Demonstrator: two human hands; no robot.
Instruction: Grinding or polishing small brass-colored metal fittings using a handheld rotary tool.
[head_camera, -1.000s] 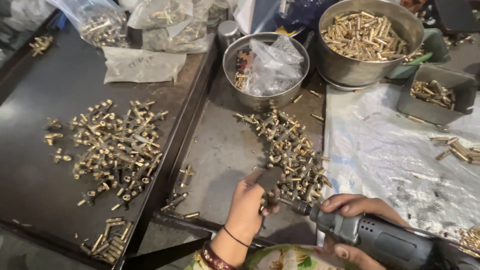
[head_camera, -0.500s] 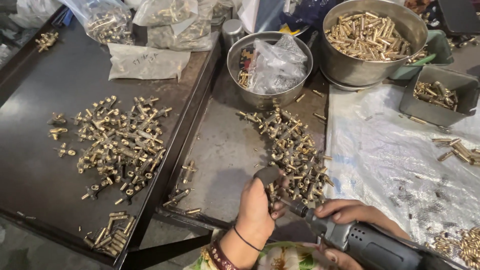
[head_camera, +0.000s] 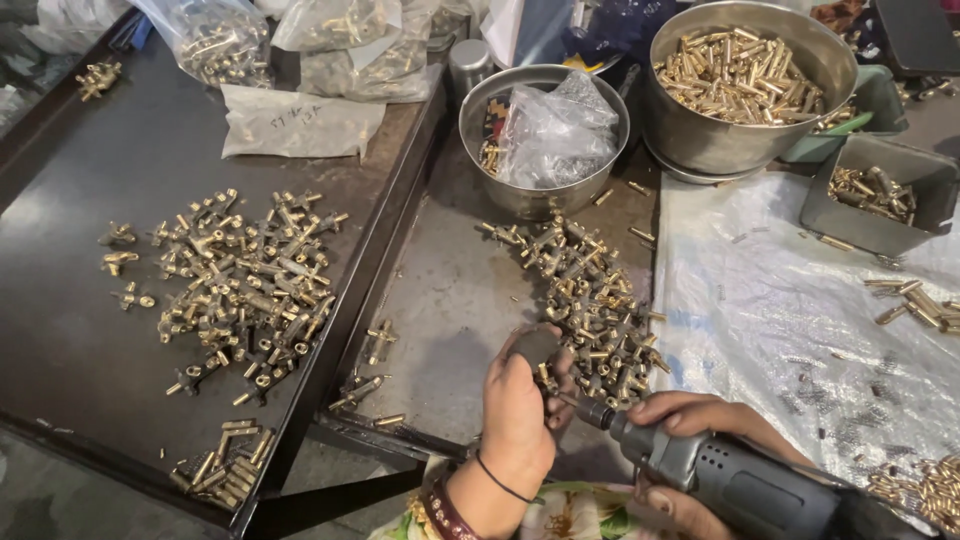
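At the bottom centre of the frame the left hand is closed around a small dark holder with a brass fitting in it, and the right hand is wrapped round a grey power driver whose tip meets that fitting. A heap of brass fittings lies just above. Bare grey metal tray opens leftward; crinkled plastic sheet spreads right.

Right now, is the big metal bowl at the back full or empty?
Nearly full. The big bowl holds a heap of brass pieces that reaches close to its rim.
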